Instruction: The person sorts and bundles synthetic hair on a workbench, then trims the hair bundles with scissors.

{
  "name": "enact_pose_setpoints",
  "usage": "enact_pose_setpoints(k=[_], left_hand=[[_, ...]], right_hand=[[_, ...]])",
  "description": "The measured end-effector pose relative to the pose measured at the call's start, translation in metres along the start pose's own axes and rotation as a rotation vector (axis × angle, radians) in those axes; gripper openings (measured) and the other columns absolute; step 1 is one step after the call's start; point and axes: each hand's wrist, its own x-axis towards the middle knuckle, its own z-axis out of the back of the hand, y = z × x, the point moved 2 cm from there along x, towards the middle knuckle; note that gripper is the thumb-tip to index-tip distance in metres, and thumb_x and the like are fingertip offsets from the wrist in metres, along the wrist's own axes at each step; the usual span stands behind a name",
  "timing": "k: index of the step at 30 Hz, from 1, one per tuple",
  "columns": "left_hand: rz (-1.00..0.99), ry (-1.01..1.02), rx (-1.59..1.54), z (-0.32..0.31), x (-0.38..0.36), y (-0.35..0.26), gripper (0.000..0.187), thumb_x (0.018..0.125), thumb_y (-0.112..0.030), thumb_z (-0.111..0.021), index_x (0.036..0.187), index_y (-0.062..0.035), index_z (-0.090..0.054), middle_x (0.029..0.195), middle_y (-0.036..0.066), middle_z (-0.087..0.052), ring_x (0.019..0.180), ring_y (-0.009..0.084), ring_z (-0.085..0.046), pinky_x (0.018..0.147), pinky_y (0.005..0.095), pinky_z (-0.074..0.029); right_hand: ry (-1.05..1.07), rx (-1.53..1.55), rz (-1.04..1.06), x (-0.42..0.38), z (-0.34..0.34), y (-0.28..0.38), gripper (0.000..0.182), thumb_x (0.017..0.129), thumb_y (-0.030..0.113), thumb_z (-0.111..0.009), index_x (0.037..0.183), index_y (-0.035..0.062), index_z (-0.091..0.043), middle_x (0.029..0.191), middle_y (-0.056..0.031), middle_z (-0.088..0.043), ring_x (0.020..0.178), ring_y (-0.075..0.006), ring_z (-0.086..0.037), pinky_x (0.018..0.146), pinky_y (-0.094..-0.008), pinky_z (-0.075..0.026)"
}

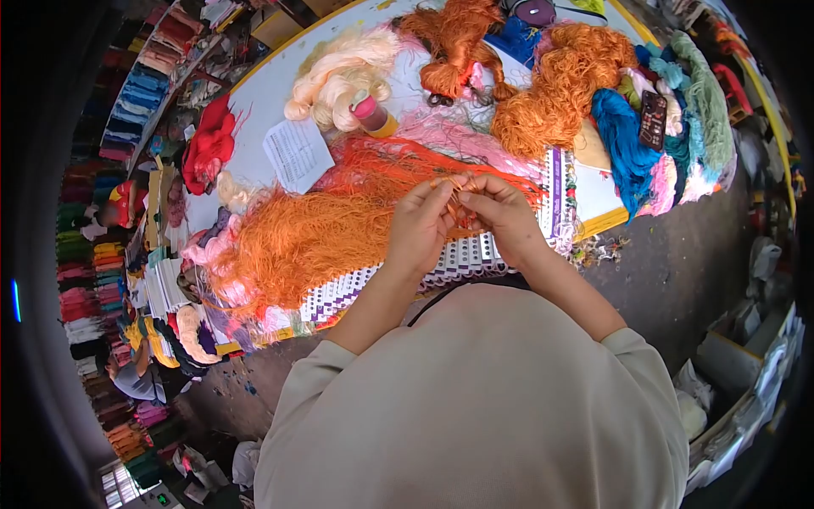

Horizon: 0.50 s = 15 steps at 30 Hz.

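Seemingly midway, both hands, left hand point(418, 225) and right hand point(502, 212), pinch thin orange threads point(462, 182) between fingertips above the counter point(263, 85); a large loose orange yarn pile point(297, 242) beside the left hand looks unsorted.

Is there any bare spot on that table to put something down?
Little. A white patch of table lies bare between the red yarn, the cream yarn and the paper sheet. Around both hands, orange yarn and other skeins crowd everything.
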Motion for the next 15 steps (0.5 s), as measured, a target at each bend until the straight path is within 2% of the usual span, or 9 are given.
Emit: enact_pose_setpoints(k=[2,5,9,15], left_hand=[[-0.011,-0.029,-0.023,0.000,0.000,0.001,0.024,0.100,-0.015,-0.050,0.110,0.0036,-0.062,0.110,0.012,-0.065,0.094,0.0176,-0.064,0.081,0.0313,-0.054],[-0.008,-0.033,-0.056,0.003,0.002,0.002,0.023,0.100,-0.016,-0.051,0.107,0.0026,-0.063,0.105,0.011,-0.066,0.092,0.0172,-0.064,0.080,0.0314,-0.054],[-0.006,-0.057,-0.055,0.006,0.003,0.002,0.024,0.100,-0.018,-0.051,0.107,0.0025,-0.063,0.106,0.012,-0.066,0.094,0.0173,-0.064,0.082,0.0316,-0.054],[0.025,0.012,-0.047,-0.002,-0.001,-0.007,0.040,0.104,-0.028,-0.042,0.117,0.0065,-0.058,0.112,0.015,-0.065,0.099,0.0200,-0.064,0.087,0.0341,-0.053]], right_hand=[[0.008,0.023,-0.006,0.000,0.001,0.000,0.003,0.089,0.013,-0.067,0.091,0.0137,-0.065,0.081,0.0064,-0.062,0.069,-0.0014,-0.054,0.058,-0.0171,-0.041],[0.021,0.103,-0.009,0.001,0.002,0.001,0.003,0.090,0.012,-0.065,0.092,0.0114,-0.064,0.080,0.0046,-0.062,0.067,-0.0028,-0.054,0.058,-0.0182,-0.042],[0.073,0.145,-0.014,0.004,0.006,-0.002,0.006,0.092,0.013,-0.061,0.095,0.0081,-0.063,0.080,0.0019,-0.062,0.063,-0.0043,-0.052,0.058,-0.0196,-0.044],[0.021,0.188,-0.018,0.006,0.011,-0.003,0.007,0.093,0.014,-0.060,0.096,0.0079,-0.062,0.079,0.0007,-0.062,0.061,-0.0050,-0.051,0.058,-0.0201,-0.044]])
